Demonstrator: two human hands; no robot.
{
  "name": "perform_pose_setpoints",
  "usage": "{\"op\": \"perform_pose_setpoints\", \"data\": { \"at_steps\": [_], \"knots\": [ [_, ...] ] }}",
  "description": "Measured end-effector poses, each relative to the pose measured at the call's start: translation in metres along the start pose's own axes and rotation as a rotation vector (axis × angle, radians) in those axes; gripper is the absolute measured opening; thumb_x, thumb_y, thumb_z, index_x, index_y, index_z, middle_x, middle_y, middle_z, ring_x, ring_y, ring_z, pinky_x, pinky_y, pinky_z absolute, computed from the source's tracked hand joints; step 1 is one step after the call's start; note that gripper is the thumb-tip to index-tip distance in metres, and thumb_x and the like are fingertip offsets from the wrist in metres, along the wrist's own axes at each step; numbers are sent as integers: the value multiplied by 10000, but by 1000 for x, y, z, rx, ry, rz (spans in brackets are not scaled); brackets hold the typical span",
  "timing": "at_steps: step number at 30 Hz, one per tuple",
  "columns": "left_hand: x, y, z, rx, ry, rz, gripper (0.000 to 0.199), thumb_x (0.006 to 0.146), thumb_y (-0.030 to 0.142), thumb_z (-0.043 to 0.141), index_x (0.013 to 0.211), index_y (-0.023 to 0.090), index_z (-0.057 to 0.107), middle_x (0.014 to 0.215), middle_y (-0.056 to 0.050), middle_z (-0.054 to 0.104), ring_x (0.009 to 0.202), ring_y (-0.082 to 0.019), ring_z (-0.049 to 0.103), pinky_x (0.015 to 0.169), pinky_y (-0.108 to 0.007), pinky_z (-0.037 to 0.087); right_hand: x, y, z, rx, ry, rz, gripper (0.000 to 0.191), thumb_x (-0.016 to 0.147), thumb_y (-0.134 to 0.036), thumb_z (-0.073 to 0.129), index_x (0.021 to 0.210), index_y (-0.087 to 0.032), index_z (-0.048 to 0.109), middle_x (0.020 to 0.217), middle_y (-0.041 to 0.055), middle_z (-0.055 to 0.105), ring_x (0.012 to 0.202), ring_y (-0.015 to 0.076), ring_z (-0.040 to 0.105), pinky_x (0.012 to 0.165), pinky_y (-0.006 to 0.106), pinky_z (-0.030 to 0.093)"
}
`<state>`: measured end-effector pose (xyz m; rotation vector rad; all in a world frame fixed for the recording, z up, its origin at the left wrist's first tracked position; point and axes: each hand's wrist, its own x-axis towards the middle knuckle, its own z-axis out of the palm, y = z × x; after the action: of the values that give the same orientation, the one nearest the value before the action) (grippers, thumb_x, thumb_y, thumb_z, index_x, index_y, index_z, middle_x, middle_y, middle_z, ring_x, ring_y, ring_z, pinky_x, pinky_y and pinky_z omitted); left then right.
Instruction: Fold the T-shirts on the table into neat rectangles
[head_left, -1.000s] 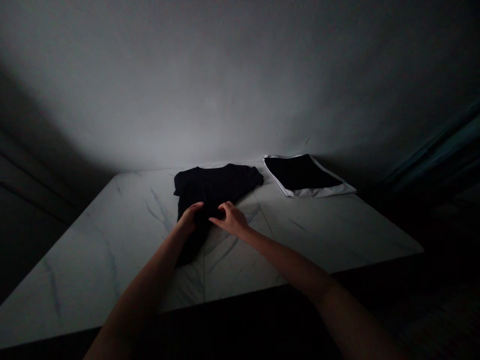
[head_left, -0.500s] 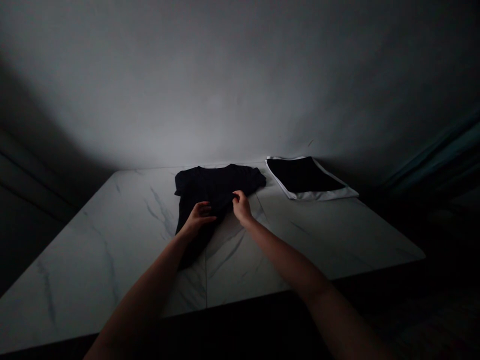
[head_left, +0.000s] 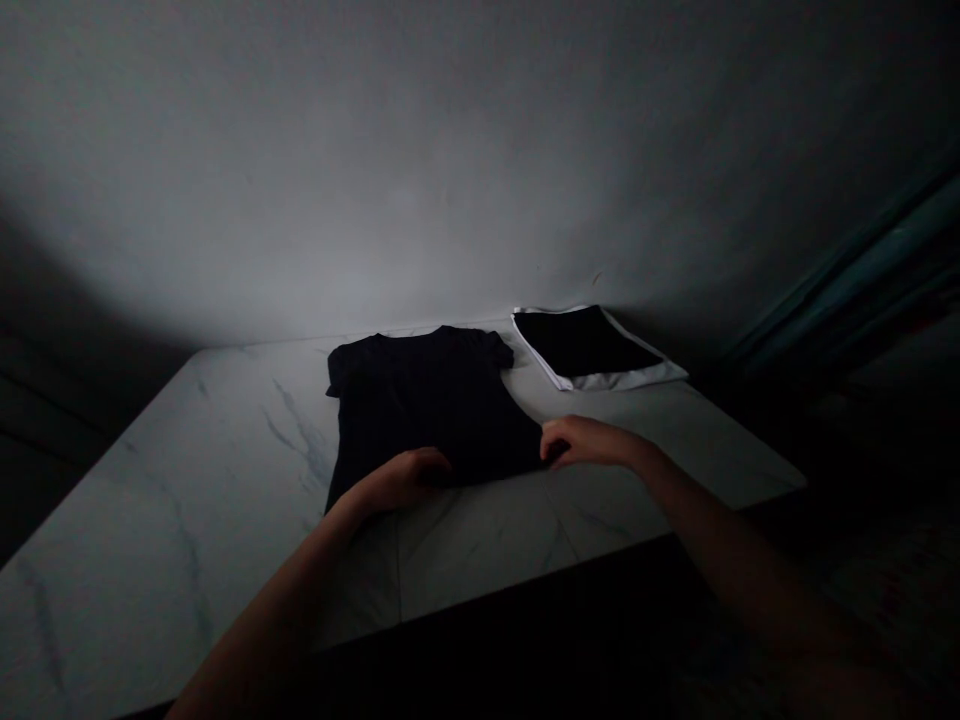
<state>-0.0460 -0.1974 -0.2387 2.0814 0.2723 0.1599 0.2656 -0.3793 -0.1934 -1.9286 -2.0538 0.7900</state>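
A dark short-sleeved shirt (head_left: 427, 400) lies spread on the marbled white table (head_left: 247, 500), its neck and sleeves toward the wall. My right hand (head_left: 566, 440) is closed on the shirt's lower right corner. At the lower left part of the hem is my left hand (head_left: 409, 475), bent over the cloth; its fingertips are dark against the fabric, so whether they pinch it is unclear.
Behind the shirt on the right lies a flat folded white cloth (head_left: 637, 378) with a black one (head_left: 589, 342) on top. A pale wall (head_left: 420, 180) rises along the table's back edge. Teal fabric (head_left: 847, 265) shows at the far right.
My right hand has moved right and nearer with the hem, and the shirt's lower part is now spread out. My left hand has shifted slightly down and right. The view has tilted a little.
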Motion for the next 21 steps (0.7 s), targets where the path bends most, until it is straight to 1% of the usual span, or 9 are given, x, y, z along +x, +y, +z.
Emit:
{"op": "perform_pose_setpoints", "data": {
  "at_steps": [3, 5, 7, 9, 13, 15, 17, 19, 21],
  "knots": [
    [-6, 16, 0, 90, -147, -16, 327, 710, 186, 692, 1029, 245, 733, 979, -30, 727, 815, -191, 665, 694, -283, 510, -20, 11, 27, -61, 18, 52, 246, 711, -36, 627, 828, -219, 744, 871, 24, 706, 800, 171, 652, 732, 261, 478],
    [-15, 23, 0, 135, -163, -51, 336, 714, 192, 692, 1044, 249, 718, 983, -33, 720, 793, -190, 657, 670, -283, 505, -26, 13, 36, -89, 90, 38, 281, 711, -17, 592, 853, -220, 724, 911, 32, 695, 853, 179, 645, 785, 281, 483],
    [-32, 25, 1, 257, -106, -62, 301, 735, 216, 701, 1033, 262, 703, 1015, -44, 707, 862, -208, 656, 740, -305, 515, -30, 13, 38, -100, 150, 18, 272, 708, -32, 612, 875, -224, 710, 949, 39, 678, 908, 191, 635, 833, 300, 484],
    [-59, 22, 5, 447, -22, -69, 290, 752, 231, 696, 1039, 273, 680, 1083, -61, 683, 970, -235, 641, 840, -343, 512, -34, 12, 37, -75, 195, 19, 273, 705, -72, 667, 927, -227, 701, 992, 43, 656, 948, 200, 628, 860, 307, 488],
    [-121, 3, 13, 771, 117, -112, 422, 749, 135, 597, 1148, 271, 620, 1242, -104, 630, 1138, -290, 590, 948, -425, 495, -42, 15, 44, -8, 258, 48, 378, 696, -85, 693, 1044, -232, 674, 1100, 55, 591, 916, 176, 627, 813, 275, 510],
    [-145, -8, 12, 889, 182, -128, 433, 753, 86, 540, 1139, 267, 618, 1236, -111, 636, 1137, -289, 592, 933, -426, 505, -43, 16, 51, -23, 296, 31, 422, 676, -26, 634, 1042, -235, 666, 1157, 61, 562, 928, 164, 627, 808, 262, 511],
    [-160, -14, 9, 962, 235, -118, 376, 787, 65, 498, 1080, 257, 633, 1145, -104, 669, 1053, -265, 618, 869, -390, 528, -43, 16, 57, -76, 350, -30, 403, 660, 12, 573, 968, -230, 670, 1181, 65, 558, 986, 172, 619, 841, 275, 504],
    [-165, -15, 4, 966, 265, -74, 327, 824, 45, 451, 1007, 238, 640, 1027, -83, 686, 964, -228, 628, 799, -333, 537, -41, 16, 60, -138, 389, -124, 339, 656, 23, 536, 859, -218, 661, 1120, 61, 593, 1010, 191, 608, 861, 302, 492],
    [-165, -11, -1, 929, 277, -32, 305, 834, 25, 413, 912, 223, 631, 927, -60, 678, 888, -195, 621, 742, -284, 527, -41, 17, 62, -169, 400, -206, 291, 655, 21, 520, 781, -212, 641, 984, 51, 632, 954, 199, 604, 835, 316, 484]
  ]
}}
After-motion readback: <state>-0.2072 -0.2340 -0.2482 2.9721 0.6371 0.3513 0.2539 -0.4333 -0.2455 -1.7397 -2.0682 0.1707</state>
